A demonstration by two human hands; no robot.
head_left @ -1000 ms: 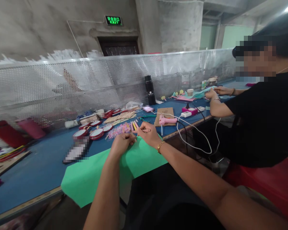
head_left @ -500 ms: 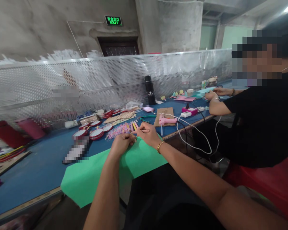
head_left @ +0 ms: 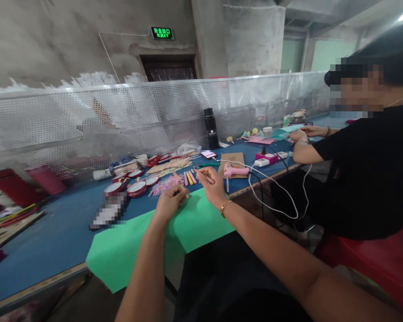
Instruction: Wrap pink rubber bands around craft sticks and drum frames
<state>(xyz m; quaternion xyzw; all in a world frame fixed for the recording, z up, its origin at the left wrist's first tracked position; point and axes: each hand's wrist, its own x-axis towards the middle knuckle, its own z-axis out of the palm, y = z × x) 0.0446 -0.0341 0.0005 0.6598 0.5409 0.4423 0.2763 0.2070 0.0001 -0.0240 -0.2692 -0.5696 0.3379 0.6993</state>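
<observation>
A green sheet [head_left: 130, 246] hangs over the table's front edge and lies beneath both hands. My left hand [head_left: 171, 201] is closed around a thin wooden stick [head_left: 182, 185] that points up and away. To its right, my right hand [head_left: 212, 184] is raised above the sheet, its thumb and index finger close together; anything between them is too small to name. Just beyond the hands are pink and yellow rolled pieces [head_left: 190, 178] and a pile of pastel shreds [head_left: 164, 185].
A pink glue gun [head_left: 235, 170] rests on cardboard [head_left: 233, 157], with white cables [head_left: 272, 206] hanging off the edge. Red-rimmed round pieces [head_left: 136, 188], wooden sticks [head_left: 171, 165] and a black bottle [head_left: 210, 129] stand behind. A person [head_left: 366, 174] works at the right.
My right hand has moved away from my left hand, slightly to the right, and its fingers have lifted. The stick in my left hand now shows more clearly. The view has shifted slightly.
</observation>
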